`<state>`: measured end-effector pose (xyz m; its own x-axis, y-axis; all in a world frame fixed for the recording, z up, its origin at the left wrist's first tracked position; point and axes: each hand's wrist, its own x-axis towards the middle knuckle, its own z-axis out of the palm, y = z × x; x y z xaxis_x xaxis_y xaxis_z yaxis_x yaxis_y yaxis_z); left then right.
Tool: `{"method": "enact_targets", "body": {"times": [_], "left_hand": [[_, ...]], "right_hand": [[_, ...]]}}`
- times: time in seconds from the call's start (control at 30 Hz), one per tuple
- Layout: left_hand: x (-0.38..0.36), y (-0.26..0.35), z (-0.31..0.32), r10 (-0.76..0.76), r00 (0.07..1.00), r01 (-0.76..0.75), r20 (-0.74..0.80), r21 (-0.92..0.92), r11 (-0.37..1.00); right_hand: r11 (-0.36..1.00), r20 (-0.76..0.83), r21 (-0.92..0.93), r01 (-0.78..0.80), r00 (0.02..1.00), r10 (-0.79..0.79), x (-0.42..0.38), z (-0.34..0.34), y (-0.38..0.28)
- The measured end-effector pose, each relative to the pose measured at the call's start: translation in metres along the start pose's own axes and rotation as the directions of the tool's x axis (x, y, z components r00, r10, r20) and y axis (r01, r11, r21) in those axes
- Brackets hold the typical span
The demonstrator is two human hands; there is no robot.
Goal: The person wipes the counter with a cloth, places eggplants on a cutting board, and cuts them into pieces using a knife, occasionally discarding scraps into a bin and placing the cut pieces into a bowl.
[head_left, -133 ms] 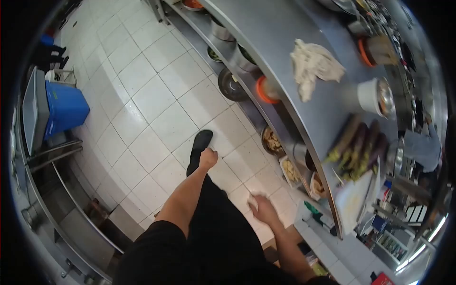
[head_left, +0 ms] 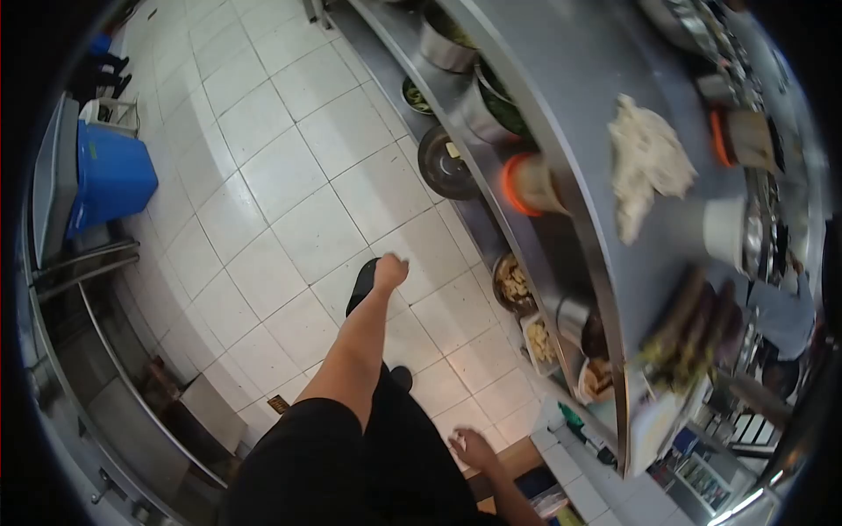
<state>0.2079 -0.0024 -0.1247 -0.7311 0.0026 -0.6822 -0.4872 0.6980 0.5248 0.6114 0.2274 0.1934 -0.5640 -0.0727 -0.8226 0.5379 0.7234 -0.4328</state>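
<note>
My left hand (head_left: 390,273) hangs over the tiled floor above my black shoe (head_left: 363,287), its fingers curled into a loose fist with nothing showing in it. Lower down and to the right, my right hand (head_left: 474,450) is held out beside my leg, thumb and fingers apart and holding nothing. Neither hand touches anything. To the right runs a steel counter (head_left: 561,61), which carries a crumpled pale cloth (head_left: 647,162) and several purple eggplants (head_left: 697,329), blurred by motion.
Shelves under the counter hold steel pots (head_left: 445,39), an orange-rimmed tub (head_left: 524,184) and bowls of cut food (head_left: 513,279). A blue bin (head_left: 114,175) stands at left, above a steel sink unit (head_left: 132,386). A person in grey (head_left: 781,316) is at far right.
The view has shifted, so the counter and its things sit further right and lower. My right hand appears lower, nearer my body, and my second shoe has come into view.
</note>
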Motion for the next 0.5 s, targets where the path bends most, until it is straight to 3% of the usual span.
{"method": "enact_targets", "body": {"times": [0.03,0.07,0.13,0.2,0.23,0.27,0.3,0.37,0.43,0.47,0.5], "left_hand": [[0.043,0.018,0.013,-0.021,1.0,0.018,-0.023,-0.13,0.991],[0.092,0.025,-0.004,-0.048,0.997,0.031,-0.068,-0.225,0.974],[0.161,0.064,0.01,-0.145,0.952,0.012,-0.268,-0.443,0.897],[0.189,0.092,0.005,-0.19,0.96,0.07,-0.207,-0.48,0.874],[0.204,0.106,0.003,-0.226,0.962,0.119,-0.154,-0.508,0.853],[0.243,0.085,0.031,-0.036,0.992,-0.024,-0.124,-0.447,0.894],[0.243,0.103,0.022,-0.019,0.993,-0.037,-0.118,-0.45,0.892],[0.215,0.119,0.003,-0.021,0.994,-0.074,-0.108,-0.792,0.606],[0.203,0.108,-0.019,0.035,0.986,-0.147,-0.166,-0.733,0.664],[0.199,0.092,-0.027,0.087,0.973,-0.211,-0.214,-0.67,0.712],[0.216,0.047,-0.011,0.206,0.882,-0.417,-0.425,-0.497,0.761]], "right_hand": [[0.999,0.056,-0.021,-0.026,0.998,0.027,-0.005,0.014,0.022],[0.998,0.086,-0.043,-0.051,0.995,0.054,0.008,0.022,0.004],[0.991,0.108,-0.083,-0.105,0.988,0.113,0.019,0.016,-0.02],[0.94,0.084,0.11,-0.324,0.945,0.316,0.039,0.019,-0.026],[0.935,0.076,0.117,-0.334,0.942,0.327,0.053,0.02,-0.029],[0.96,0.004,0.069,-0.273,0.962,0.273,0.066,0.02,-0.028],[0.978,-0.07,0.015,-0.207,0.976,0.208,0.079,0.013,-0.038],[0.986,-0.067,0.028,-0.163,0.984,0.164,0.095,-0.019,-0.093],[0.995,-0.076,0.049,-0.089,0.993,0.093,0.111,-0.091,-0.191],[0.985,-0.171,0.166,0.042,0.985,-0.013,0.107,-0.135,-0.244],[0.945,-0.282,0.272,0.18,0.954,-0.101,0.098,-0.175,-0.294]]}}
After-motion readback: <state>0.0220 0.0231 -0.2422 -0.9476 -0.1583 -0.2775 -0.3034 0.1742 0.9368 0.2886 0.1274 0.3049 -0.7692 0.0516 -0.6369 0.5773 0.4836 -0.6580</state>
